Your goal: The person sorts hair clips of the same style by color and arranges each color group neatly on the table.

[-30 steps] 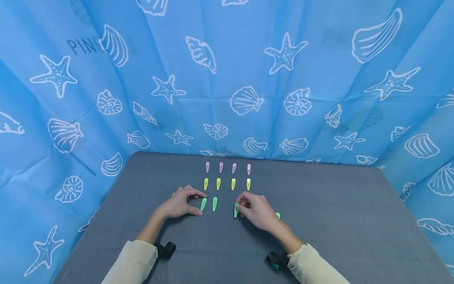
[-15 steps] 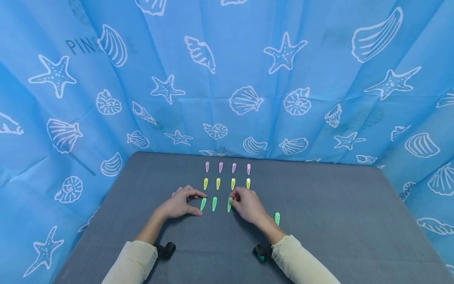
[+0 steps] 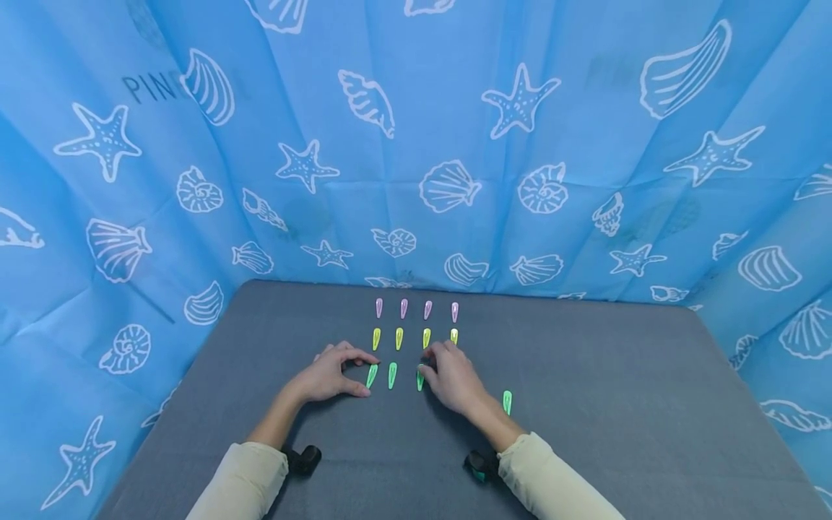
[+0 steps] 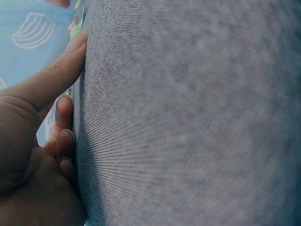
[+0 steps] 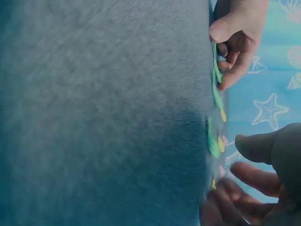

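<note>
My left hand (image 3: 328, 373) holds a green snap hair clip (image 3: 372, 375) lengthwise on the grey table, its index finger at the far end and its thumb at the near end. Just right of it lies a second green hair clip (image 3: 392, 375). My right hand (image 3: 455, 375) hovers over a third green hair clip (image 3: 419, 379), partly hiding it. In the right wrist view, the thumb (image 5: 256, 148) and fingers stand apart from that green clip (image 5: 211, 139). Another green clip (image 3: 507, 401) lies right of my right forearm.
Beyond the hands runs a row of yellow hair clips (image 3: 399, 339), with a row of pink clips (image 3: 404, 308) behind it. The grey table (image 3: 585, 404) ends at a blue curtain (image 3: 403, 130) printed with shells and starfish.
My right hand brought the third green clip leftward into line beside the second one, then loosened its fingers from it. The left hand stayed in place. The rightmost green clip came into fuller view.
</note>
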`<state>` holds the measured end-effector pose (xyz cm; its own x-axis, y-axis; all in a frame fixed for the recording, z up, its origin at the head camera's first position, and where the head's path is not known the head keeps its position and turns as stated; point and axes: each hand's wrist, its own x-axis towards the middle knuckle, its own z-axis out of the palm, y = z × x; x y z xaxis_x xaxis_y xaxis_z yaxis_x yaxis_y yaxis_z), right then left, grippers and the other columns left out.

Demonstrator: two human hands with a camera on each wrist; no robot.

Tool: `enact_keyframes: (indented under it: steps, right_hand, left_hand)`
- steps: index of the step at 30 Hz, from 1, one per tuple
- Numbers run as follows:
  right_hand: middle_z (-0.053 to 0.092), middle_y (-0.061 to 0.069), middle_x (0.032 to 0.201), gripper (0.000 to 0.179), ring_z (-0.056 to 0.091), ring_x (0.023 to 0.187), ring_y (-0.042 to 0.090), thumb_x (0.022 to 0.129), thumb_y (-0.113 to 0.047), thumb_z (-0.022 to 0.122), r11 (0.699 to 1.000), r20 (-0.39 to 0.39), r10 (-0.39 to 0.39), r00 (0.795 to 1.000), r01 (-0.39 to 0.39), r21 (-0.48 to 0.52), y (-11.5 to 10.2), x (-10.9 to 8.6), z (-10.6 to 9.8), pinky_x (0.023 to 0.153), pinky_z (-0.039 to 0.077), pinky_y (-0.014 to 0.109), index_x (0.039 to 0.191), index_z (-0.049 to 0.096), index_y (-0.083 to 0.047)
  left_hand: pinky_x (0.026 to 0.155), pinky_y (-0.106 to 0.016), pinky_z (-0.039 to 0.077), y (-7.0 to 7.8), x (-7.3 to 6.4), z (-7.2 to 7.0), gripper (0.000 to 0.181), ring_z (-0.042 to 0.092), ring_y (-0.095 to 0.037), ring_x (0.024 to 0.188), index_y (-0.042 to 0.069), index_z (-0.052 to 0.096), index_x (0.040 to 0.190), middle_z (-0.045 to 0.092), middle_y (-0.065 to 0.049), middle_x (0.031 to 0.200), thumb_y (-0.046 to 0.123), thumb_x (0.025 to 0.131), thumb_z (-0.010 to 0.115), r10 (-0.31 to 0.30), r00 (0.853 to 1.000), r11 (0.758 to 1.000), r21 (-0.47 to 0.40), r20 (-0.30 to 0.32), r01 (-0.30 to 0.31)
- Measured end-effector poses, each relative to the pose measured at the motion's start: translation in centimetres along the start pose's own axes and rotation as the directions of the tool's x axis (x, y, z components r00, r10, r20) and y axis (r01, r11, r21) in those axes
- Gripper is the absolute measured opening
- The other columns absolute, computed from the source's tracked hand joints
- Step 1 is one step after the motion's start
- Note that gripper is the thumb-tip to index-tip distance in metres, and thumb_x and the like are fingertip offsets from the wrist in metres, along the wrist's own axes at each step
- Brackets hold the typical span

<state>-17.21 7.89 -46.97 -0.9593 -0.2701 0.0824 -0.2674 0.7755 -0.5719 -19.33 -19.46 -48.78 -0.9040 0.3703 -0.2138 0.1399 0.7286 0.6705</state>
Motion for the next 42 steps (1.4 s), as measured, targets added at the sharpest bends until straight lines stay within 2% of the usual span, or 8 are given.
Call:
enact_keyframes:
  steps: [7,10,13,18,25,27,36,42]
  right_hand:
    - [0.051,0.018,0.14,0.06,0.047,0.125,0.037,0.092,-0.038,0.076,0.984,-0.054,-0.046,0.997,0.036,-0.173,-0.8,-1.0,-1.2,0.101,0.042,0.053,0.141,0.056,-0.011]
    - [0.041,0.019,0.155,0.072,0.036,0.143,0.043,0.089,-0.048,0.077,0.968,-0.045,-0.081,0.996,0.068,-0.242,-1.0,-1.5,-1.8,0.111,0.035,0.06,0.148,0.05,-0.016]
    - [0.034,0.02,0.161,0.079,0.027,0.151,0.047,0.088,-0.055,0.075,0.95,-0.04,-0.131,0.991,0.113,-0.291,-0.9,-2.0,-2.4,0.117,0.026,0.068,0.151,0.047,-0.018]
    - [0.029,0.02,0.165,0.083,0.021,0.153,0.05,0.088,-0.061,0.071,0.931,-0.026,-0.177,0.984,0.159,-0.328,-0.2,-2.9,-3.0,0.118,0.018,0.072,0.154,0.045,-0.017]
    - [0.025,0.019,0.167,0.085,0.021,0.153,0.05,0.088,-0.066,0.067,0.901,-0.018,-0.191,0.981,0.168,-0.4,1.3,-4.1,-3.8,0.117,0.018,0.074,0.155,0.043,-0.019]
    - [0.024,0.019,0.167,0.085,0.021,0.154,0.049,0.088,-0.065,0.067,0.901,-0.015,-0.185,0.983,0.164,-0.402,1.8,-4.3,-3.9,0.117,0.017,0.074,0.156,0.042,-0.019]
    - [0.019,0.018,0.169,0.087,0.014,0.156,0.046,0.089,-0.064,0.067,0.932,-0.002,-0.083,0.997,0.077,-0.355,4.2,-5.6,-5.6,0.119,0.009,0.072,0.157,0.04,-0.018]
    - [0.021,0.02,0.168,0.089,0.017,0.153,0.048,0.088,-0.062,0.069,0.933,0.003,-0.013,1.0,0.013,-0.359,5.5,-6.4,-7.1,0.117,0.015,0.073,0.158,0.037,-0.017]
  left_hand:
    - [0.087,-0.04,0.031,0.1,0.0,0.0,0.048,0.044,-0.017,0.103,0.04,0.07,0.124,0.057,0.004,0.11,0.039,0.079,0.087,0.01,1.0,1.0,0.018,0.012,-0.01]
    - [0.087,-0.041,0.031,0.1,-0.1,-0.1,0.049,0.044,-0.017,0.102,0.04,0.069,0.126,0.056,0.004,0.11,0.04,0.08,0.087,0.014,1.0,1.0,0.026,0.025,-0.014]
    - [0.087,-0.041,0.031,0.2,-0.1,-0.1,0.049,0.043,-0.017,0.102,0.04,0.069,0.126,0.055,0.003,0.11,0.039,0.08,0.087,0.012,1.0,1.0,0.023,0.026,-0.013]
    - [0.087,-0.042,0.031,0.1,-0.3,0.0,0.048,0.044,-0.017,0.103,0.04,0.07,0.125,0.056,0.003,0.111,0.038,0.08,0.087,0.012,1.0,1.0,0.016,0.014,-0.013]
    - [0.088,-0.043,0.031,0.1,-0.2,0.1,0.048,0.043,-0.016,0.103,0.038,0.069,0.124,0.056,0.004,0.112,0.04,0.079,0.087,0.04,0.999,0.998,0.038,0.005,-0.04]
    - [0.087,-0.042,0.031,0.1,-0.2,0.2,0.048,0.043,-0.016,0.102,0.037,0.069,0.123,0.056,0.005,0.112,0.04,0.079,0.088,0.045,0.999,0.998,0.038,0.003,-0.045]
    - [0.087,-0.042,0.029,0.1,-0.2,0.2,0.047,0.042,-0.017,0.101,0.034,0.07,0.122,0.056,0.004,0.112,0.039,0.079,0.088,0.054,0.999,0.998,0.016,-0.003,-0.054]
    - [0.087,-0.042,0.029,0.1,-0.3,0.1,0.047,0.041,-0.016,0.101,0.035,0.07,0.121,0.055,0.005,0.111,0.039,0.078,0.088,0.04,0.999,0.999,0.014,-0.006,-0.04]
